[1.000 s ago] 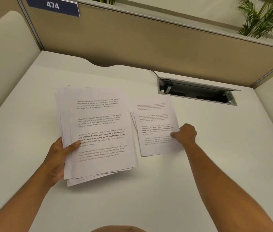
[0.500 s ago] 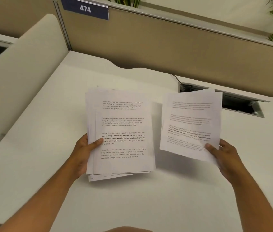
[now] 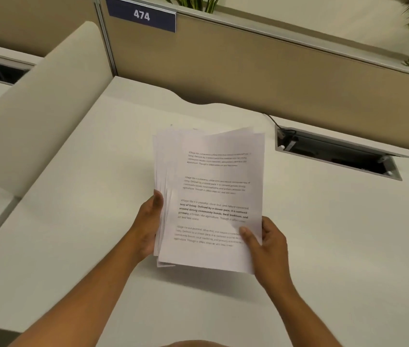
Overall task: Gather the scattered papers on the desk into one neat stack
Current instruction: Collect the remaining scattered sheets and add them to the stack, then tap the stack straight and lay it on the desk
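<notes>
A stack of white printed papers [image 3: 211, 186] is held in the air above the white desk [image 3: 93, 221], roughly at the middle of the view. My left hand [image 3: 148, 221] grips the stack's left edge from beneath, thumb up along the side. My right hand [image 3: 268, 244] holds the lower right corner, thumb pressed on the top sheet. The sheets are unevenly aligned: several edges fan out along the left side and at the top.
An open cable tray [image 3: 338, 154] with a black cable is set into the desk at the back right. A tan partition [image 3: 248, 71] with a "474" sign [image 3: 142, 15] runs along the back. A cream divider [image 3: 35, 116] stands at the left.
My right hand lifted its small bundle off the desk and brought it left onto the pile in my left hand. The two bundles are now one stack held by both hands.
</notes>
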{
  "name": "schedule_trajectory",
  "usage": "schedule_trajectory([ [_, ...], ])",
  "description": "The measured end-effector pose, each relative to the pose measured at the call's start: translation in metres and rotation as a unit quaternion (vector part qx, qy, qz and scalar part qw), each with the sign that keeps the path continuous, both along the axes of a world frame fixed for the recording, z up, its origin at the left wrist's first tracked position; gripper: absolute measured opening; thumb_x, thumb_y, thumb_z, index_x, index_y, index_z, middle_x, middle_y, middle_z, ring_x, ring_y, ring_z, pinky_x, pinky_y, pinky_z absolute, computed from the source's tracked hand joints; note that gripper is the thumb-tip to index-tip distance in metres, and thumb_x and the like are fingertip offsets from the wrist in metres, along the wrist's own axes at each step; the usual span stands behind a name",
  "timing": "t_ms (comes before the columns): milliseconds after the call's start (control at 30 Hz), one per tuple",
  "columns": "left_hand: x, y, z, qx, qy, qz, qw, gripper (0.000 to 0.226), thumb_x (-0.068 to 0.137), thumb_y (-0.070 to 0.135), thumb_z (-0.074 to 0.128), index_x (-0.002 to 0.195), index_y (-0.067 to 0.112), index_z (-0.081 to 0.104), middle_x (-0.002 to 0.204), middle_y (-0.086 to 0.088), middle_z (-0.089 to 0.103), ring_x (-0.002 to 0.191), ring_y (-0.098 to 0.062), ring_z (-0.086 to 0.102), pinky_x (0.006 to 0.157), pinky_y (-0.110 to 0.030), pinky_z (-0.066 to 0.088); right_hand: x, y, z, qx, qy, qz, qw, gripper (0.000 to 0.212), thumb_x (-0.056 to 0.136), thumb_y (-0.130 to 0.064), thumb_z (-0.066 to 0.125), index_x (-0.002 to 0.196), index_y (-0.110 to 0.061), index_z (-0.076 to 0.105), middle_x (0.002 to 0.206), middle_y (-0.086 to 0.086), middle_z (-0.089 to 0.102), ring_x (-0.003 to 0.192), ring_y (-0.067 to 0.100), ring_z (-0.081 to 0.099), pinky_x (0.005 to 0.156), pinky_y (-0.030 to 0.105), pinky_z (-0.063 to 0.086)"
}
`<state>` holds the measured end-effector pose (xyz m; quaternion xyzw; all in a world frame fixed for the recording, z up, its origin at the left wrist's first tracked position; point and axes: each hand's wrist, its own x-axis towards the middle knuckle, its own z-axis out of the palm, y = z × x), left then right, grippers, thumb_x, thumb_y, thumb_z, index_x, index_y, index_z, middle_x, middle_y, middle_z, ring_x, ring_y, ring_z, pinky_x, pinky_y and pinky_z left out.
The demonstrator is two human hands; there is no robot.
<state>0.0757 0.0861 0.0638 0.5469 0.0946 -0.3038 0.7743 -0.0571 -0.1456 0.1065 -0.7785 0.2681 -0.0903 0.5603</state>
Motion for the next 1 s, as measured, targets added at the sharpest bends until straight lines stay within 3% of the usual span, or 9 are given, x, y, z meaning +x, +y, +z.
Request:
schedule_trajectory([
  [100, 0.002, 0.002, -0.001, -0.026, -0.002, 0.018, 0.999, 0.069, 0.085, 0.046, 0.082, 0.144, 0.015, 0.066, 0.137, -0.016, 0.078, 0.124, -0.039, 0.076, 0.1, -0.059, 0.063, 0.001, 0.011, 0.004, -0.037, -0.004, -0.002, 0.999, 0.017, 0.098, -0.021, 0.072, 0.112, -0.03, 0.068, 0.104, -0.027, 0.076, 0.093, 0.0, 0.074, 0.073, 0.013, 0.055],
  [167, 0.003, 0.003, -0.003, -0.022, 0.005, 0.036, 0.999, 0.052, 0.087, 0.02, 0.082, 0.137, 0.013, 0.07, 0.131, -0.019, 0.08, 0.117, -0.04, 0.079, 0.095, -0.055, 0.065, -0.001, 0.015, 0.009, -0.045, -0.001, -0.006, 0.999, 0.019, 0.096, -0.025, 0.074, 0.112, -0.035, 0.066, 0.105, -0.027, 0.074, 0.094, 0.001, 0.073, 0.072, 0.014, 0.055],
  [300, 0.004, 0.006, -0.002, -0.028, 0.005, 0.031, 0.999, 0.042, 0.096, 0.009, 0.075, 0.138, 0.013, 0.07, 0.128, -0.017, 0.082, 0.115, -0.04, 0.079, 0.091, -0.054, 0.067, 0.009, -0.002, 0.02, -0.096, -0.001, -0.06, 0.994, 0.05, 0.089, -0.034, 0.081, 0.133, -0.027, 0.058, 0.125, -0.012, 0.066, 0.106, 0.013, 0.065, 0.083, 0.028, 0.052],
  [400, 0.004, 0.005, 0.002, -0.031, -0.01, 0.007, 0.999, 0.051, 0.089, 0.016, 0.079, 0.139, 0.013, 0.068, 0.127, -0.017, 0.082, 0.115, -0.04, 0.079, 0.088, -0.052, 0.068, 0.036, -0.028, 0.031, 0.115, 0.054, -0.023, 0.992, 0.087, 0.083, -0.045, 0.086, 0.154, -0.025, 0.04, 0.139, -0.007, 0.063, 0.12, 0.015, 0.067, 0.105, 0.043, 0.052],
  [500, 0.004, -0.003, 0.01, -0.031, -0.046, -0.043, 0.998, 0.053, 0.088, 0.017, 0.079, 0.139, 0.012, 0.068, 0.129, -0.016, 0.082, 0.116, -0.038, 0.079, 0.09, -0.049, 0.067, 0.057, -0.044, 0.043, 0.255, 0.04, 0.065, 0.964, 0.055, 0.096, -0.031, 0.072, 0.146, -0.017, 0.055, 0.135, 0.007, 0.072, 0.122, 0.032, 0.071, 0.104, 0.056, 0.056],
  [600, 0.01, -0.017, 0.025, 0.004, -0.095, -0.107, 0.99, 0.042, 0.096, 0.014, 0.077, 0.137, 0.02, 0.07, 0.129, -0.004, 0.083, 0.116, -0.027, 0.08, 0.091, -0.04, 0.067, 0.062, -0.05, 0.055, 0.226, 0.003, 0.053, 0.973, 0.036, 0.097, -0.017, 0.071, 0.133, -0.016, 0.065, 0.126, 0.009, 0.077, 0.114, 0.034, 0.075, 0.094, 0.052, 0.062],
  [767, 0.024, -0.058, 0.06, 0.074, -0.211, -0.131, 0.966, 0.03, 0.098, 0.026, 0.08, 0.127, 0.032, 0.077, 0.12, 0.008, 0.085, 0.111, -0.016, 0.081, 0.094, -0.038, 0.065, 0.045, -0.072, 0.065, 0.141, -0.065, 0.013, 0.988, 0.034, 0.092, -0.019, 0.078, 0.125, -0.016, 0.07, 0.118, 0.007, 0.079, 0.106, 0.034, 0.077, 0.089, 0.052, 0.064],
  [867, 0.022, -0.094, 0.082, 0.089, -0.248, -0.092, 0.96, 0.016, 0.094, 0.036, 0.082, 0.108, 0.041, 0.078, 0.099, 0.021, 0.086, 0.093, -0.005, 0.082, 0.076, -0.025, 0.065, 0.031, -0.09, 0.067, 0.127, -0.1, -0.027, 0.986, 0.037, 0.09, -0.019, 0.08, 0.125, -0.015, 0.07, 0.118, 0.008, 0.079, 0.106, 0.034, 0.077, 0.093, 0.057, 0.062],
  [1000, 0.009, -0.139, 0.089, 0.082, -0.252, -0.048, 0.963, 0.011, 0.09, 0.041, 0.082, 0.099, 0.035, 0.079, 0.082, 0.021, 0.084, 0.078, -0.002, 0.081, 0.061, -0.019, 0.061, 0.02, -0.118, 0.073, 0.079, -0.122, -0.068, 0.987, 0.031, 0.089, -0.025, 0.082, 0.119, -0.025, 0.071, 0.113, 0.001, 0.079, 0.102, 0.032, 0.076, 0.088, 0.058, 0.064],
])
